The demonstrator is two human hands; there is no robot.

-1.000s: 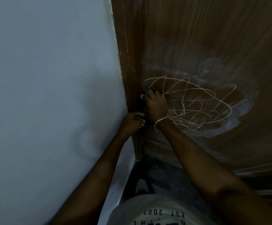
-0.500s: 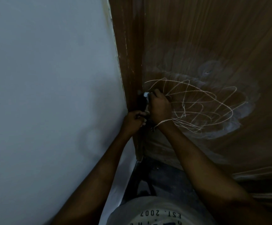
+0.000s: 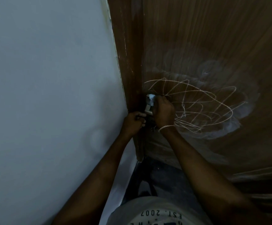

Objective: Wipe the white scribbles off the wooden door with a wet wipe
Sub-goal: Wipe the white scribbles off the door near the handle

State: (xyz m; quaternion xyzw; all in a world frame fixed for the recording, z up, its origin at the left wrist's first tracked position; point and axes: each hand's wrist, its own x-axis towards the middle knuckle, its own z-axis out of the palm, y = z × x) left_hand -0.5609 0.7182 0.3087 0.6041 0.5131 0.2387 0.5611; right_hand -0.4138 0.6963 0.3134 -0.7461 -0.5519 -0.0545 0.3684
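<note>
Pale grey wall (image 3: 42, 95) fills the left of the frame, meeting a dark wooden door frame (image 3: 125, 62) that runs top to bottom. Just beside the frame, the person's left hand (image 3: 132, 122) is closed in a fist around a dark object at the door's edge; what that object is cannot be told in the dim light. Touching it from the right, the right hand (image 3: 163, 111), a thin chain bracelet (image 3: 166, 127) at its wrist, is curled shut around a white wipe (image 3: 151, 96), a wad of which shows above the knuckles beside a small metal fitting (image 3: 148, 108). The wipe sits at the left end of the scribbles (image 3: 197, 104), a tangle of thin white loops spread across the brown wooden door (image 3: 213, 38). Cloudy whitish smears ring the loops to the right and below. At the bottom, both bare forearms reach up from a light shirt (image 3: 148, 211) printed with lettering, above a dark floor (image 3: 161, 176).
</note>
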